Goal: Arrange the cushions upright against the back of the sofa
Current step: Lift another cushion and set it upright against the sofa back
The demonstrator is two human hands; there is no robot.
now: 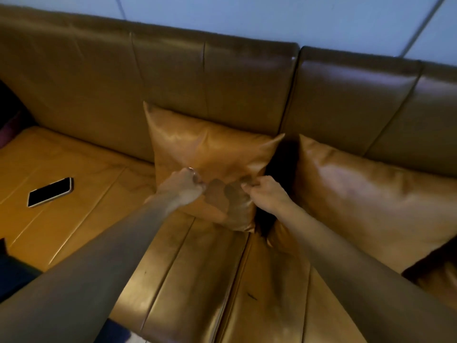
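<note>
A shiny tan cushion [207, 154] stands upright in the middle of the brown leather sofa, leaning on the sofa back [173, 78]. My left hand [184, 185] and my right hand [265, 193] are both closed as fists and press against the cushion's front face, a short gap between them. Whether the fingers pinch the fabric I cannot tell. A second, larger tan cushion [366, 194] leans against the back to the right, a dark gap separating the two.
A black phone [50, 192] lies flat on the seat [81, 174] to the left. A dark object [10, 115] sits at the far left edge. Another dark cushion edge [435, 263] shows at the lower right. A pale wall [272, 18] rises behind the sofa.
</note>
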